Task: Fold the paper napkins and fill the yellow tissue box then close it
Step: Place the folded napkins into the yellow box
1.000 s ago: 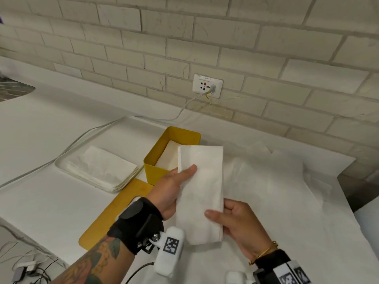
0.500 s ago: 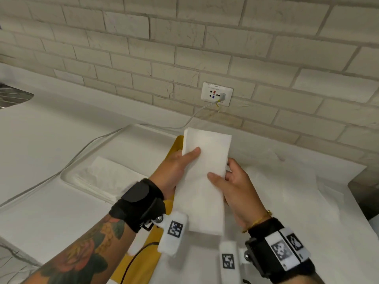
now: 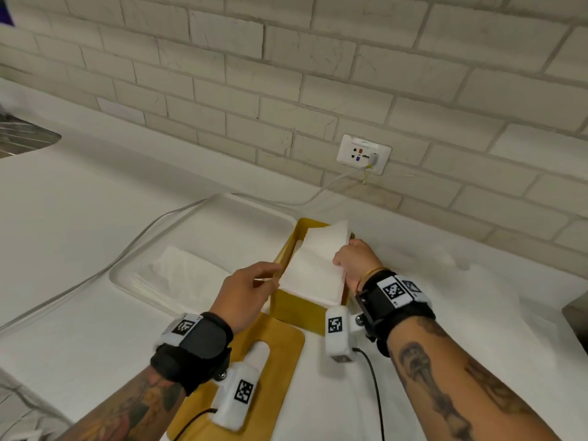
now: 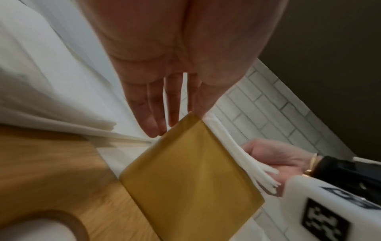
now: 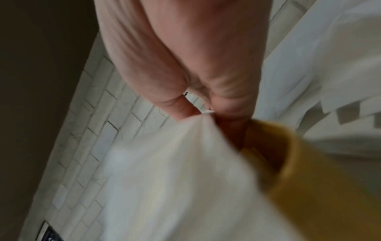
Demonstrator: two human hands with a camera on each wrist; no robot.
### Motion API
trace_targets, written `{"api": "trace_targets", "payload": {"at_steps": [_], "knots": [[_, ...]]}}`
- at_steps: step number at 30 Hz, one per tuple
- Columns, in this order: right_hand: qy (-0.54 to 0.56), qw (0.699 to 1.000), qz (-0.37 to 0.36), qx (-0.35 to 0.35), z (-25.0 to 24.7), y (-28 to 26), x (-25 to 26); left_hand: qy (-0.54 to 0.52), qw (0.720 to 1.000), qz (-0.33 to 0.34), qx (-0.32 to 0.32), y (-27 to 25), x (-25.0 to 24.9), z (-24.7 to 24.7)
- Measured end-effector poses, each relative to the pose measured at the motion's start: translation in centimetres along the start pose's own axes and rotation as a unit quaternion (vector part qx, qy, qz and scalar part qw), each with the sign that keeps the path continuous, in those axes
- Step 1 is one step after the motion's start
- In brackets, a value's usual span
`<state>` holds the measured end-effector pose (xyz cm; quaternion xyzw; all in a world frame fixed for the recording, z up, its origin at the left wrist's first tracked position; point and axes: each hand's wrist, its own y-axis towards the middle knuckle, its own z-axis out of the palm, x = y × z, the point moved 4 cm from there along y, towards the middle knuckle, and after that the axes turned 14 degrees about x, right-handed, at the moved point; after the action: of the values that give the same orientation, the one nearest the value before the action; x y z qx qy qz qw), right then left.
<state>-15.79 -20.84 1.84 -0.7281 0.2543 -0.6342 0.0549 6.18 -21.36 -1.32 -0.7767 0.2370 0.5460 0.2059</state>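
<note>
The yellow tissue box (image 3: 304,308) stands open on the white counter. A folded white napkin (image 3: 313,268) lies tilted across its top, partly inside. My right hand (image 3: 339,261) pinches the napkin's right edge at the box's right wall; the right wrist view shows thumb and fingers closed on the napkin (image 5: 175,179) just inside the box (image 5: 299,171). My left hand (image 3: 270,275) is free of the napkin, and its straight fingers (image 4: 154,120) touch the left rim of the box (image 4: 185,171). The wooden lid (image 3: 276,351) with an oval slot lies flat in front of the box.
A white tray (image 3: 127,281) left of the box holds a stack of unfolded napkins (image 3: 184,268). A white cable runs from the wall socket (image 3: 364,154) behind the tray. A loose white sheet (image 3: 445,281) covers the counter to the right. A sink (image 3: 22,138) is at far left.
Both hands carried the folded napkin forward and down onto the box. My left hand let go of it and moved to the box's left rim; my right hand still holds it.
</note>
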Motion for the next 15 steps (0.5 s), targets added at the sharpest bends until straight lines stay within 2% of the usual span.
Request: {"api": "trace_targets", "payload": {"at_steps": [4,8,15], "knots": [[-0.132,0.990,0.046,-0.019,1.1,1.7,0.7,-0.035,0.999,-0.003,-0.002,0.1,0.4,0.0],[-0.170,0.981,0.079,-0.041,1.9,2.7,0.5,-0.058,0.998,0.004,-0.002,0.2,0.8,-0.1],[-0.221,0.970,0.103,-0.012,2.5,3.6,-1.3,-0.085,0.996,-0.004,0.003,0.1,0.9,-0.3]]}}
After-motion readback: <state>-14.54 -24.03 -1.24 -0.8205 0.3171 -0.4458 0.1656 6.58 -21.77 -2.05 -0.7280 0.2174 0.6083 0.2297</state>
